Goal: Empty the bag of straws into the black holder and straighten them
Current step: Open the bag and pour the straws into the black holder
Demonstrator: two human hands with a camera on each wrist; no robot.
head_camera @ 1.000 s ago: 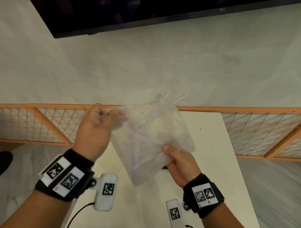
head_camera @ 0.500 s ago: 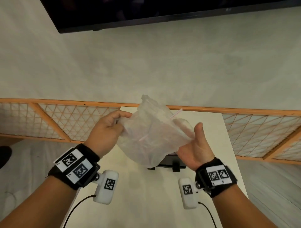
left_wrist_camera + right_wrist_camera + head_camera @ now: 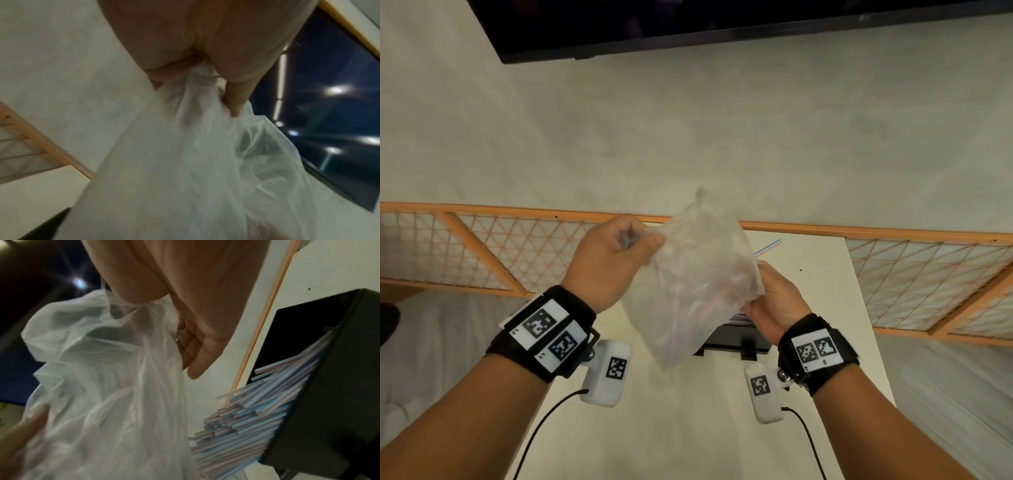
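Note:
A clear plastic bag (image 3: 695, 281) with a few pink straws showing through it hangs between both hands above the table. My left hand (image 3: 650, 246) grips its upper left corner, bunched between thumb and fingers (image 3: 232, 100). My right hand (image 3: 756, 287) pinches the bag's right edge, with its fingers (image 3: 197, 363) loosely bent beside the bag (image 3: 102, 386). The black holder (image 3: 736, 342) stands behind and below the bag, mostly hidden. It holds a slanted pile of blue and pink straws (image 3: 257, 402) against its wall (image 3: 339, 386). One striped straw (image 3: 767, 247) shows past the bag's right side.
The white table (image 3: 688, 428) runs forward to a wooden lattice rail (image 3: 517, 246) and a pale wall. The table's right edge (image 3: 873, 325) drops to the floor. A dark screen (image 3: 722, 24) hangs above. Cables trail from both wrist cameras.
The bag has swung down and now hangs longer, its low end nearer me. My right hand turned from thumb-up to gripping the bag's right edge. My left hand rose slightly, still gripping.

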